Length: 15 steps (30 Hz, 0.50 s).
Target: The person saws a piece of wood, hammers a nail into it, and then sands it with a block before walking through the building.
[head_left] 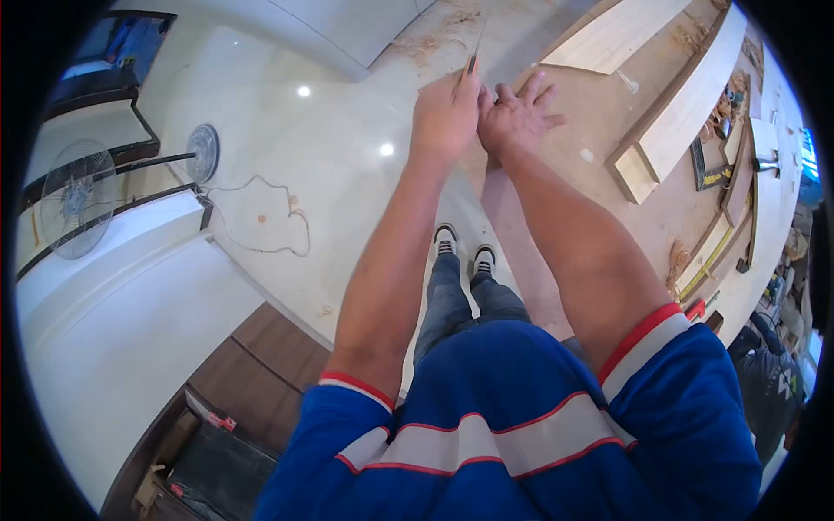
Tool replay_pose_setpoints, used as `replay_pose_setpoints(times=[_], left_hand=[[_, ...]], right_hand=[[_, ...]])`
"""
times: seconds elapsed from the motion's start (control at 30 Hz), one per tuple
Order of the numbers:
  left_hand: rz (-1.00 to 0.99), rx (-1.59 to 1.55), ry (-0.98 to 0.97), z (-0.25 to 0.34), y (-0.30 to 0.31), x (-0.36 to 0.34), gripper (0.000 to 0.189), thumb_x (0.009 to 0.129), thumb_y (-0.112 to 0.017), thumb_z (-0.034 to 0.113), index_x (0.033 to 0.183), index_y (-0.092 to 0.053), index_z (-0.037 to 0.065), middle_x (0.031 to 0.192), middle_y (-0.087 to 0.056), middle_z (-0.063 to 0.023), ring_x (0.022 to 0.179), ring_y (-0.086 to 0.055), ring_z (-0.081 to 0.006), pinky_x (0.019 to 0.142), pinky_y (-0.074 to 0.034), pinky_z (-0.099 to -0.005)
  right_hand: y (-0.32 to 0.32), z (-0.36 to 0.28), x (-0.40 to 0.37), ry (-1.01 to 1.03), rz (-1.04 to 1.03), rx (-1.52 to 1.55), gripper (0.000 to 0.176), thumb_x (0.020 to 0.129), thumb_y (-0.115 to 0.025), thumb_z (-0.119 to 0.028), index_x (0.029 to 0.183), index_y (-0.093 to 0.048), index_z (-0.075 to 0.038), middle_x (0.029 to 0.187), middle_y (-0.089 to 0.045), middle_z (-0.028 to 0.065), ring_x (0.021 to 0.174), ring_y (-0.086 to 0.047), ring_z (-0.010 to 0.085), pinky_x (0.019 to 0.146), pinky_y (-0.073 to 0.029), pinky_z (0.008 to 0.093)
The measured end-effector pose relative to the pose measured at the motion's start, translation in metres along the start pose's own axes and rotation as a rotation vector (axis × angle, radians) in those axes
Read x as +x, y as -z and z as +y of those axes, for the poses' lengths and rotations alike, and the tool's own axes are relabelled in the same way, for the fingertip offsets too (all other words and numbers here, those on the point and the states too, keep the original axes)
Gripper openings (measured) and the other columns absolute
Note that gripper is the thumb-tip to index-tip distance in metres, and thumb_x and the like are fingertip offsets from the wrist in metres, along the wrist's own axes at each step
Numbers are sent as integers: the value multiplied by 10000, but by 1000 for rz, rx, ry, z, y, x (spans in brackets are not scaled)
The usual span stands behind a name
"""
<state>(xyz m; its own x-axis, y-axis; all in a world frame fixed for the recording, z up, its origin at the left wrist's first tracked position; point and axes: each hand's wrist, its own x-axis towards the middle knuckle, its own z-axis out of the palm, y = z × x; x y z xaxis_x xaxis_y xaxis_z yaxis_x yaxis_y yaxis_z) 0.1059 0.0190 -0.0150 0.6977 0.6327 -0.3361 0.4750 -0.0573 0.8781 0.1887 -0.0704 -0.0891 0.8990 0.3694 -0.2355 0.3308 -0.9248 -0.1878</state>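
My left hand [443, 115] is closed around a slim tool with an orange and black handle [472, 66]. A thin, pointed part extends up from it, too fine to identify. Beside it, my right hand [514, 123] has its fingers spread, with its thumb side against or very near my left hand. Both hands are over the edge of a brown work surface [569, 113]. A pale wooden panel [612, 36] lies just beyond my right hand. To the right is a long box-like wooden piece [682, 108] with an open end.
Wood shavings [439, 39] litter the floor near a white cabinet [347, 26]. At the left stands a fan [80, 200], its cord [306, 234] loose on the glossy floor. A black metal square [711, 176], wood strips and a clamp [766, 165] lie at the right.
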Motion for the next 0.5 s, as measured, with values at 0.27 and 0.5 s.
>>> replay_pose_setpoints(times=[0.27, 0.5], left_hand=[[-28, 111, 352, 22, 95, -270, 493, 1045, -525, 227, 1452, -577, -46, 1042, -756, -188, 904, -720, -267, 820, -550, -373], [43, 47, 27, -9, 3, -10, 504, 1056, -550, 417, 756, -622, 19, 535, -504, -41, 451, -508, -141, 468, -428, -339]], right_hand=[[9, 0, 1, -9, -35, -58, 549, 1053, -399, -559, 1392, -653, -210, 1745, -128, 224, 1592, -79, 504, 1170, -109, 805], [18, -2, -2, -1, -83, -45, 554, 1058, -394, -566, 1410, -640, -216, 1747, -117, 223, 1592, -55, 511, 1161, -104, 815]])
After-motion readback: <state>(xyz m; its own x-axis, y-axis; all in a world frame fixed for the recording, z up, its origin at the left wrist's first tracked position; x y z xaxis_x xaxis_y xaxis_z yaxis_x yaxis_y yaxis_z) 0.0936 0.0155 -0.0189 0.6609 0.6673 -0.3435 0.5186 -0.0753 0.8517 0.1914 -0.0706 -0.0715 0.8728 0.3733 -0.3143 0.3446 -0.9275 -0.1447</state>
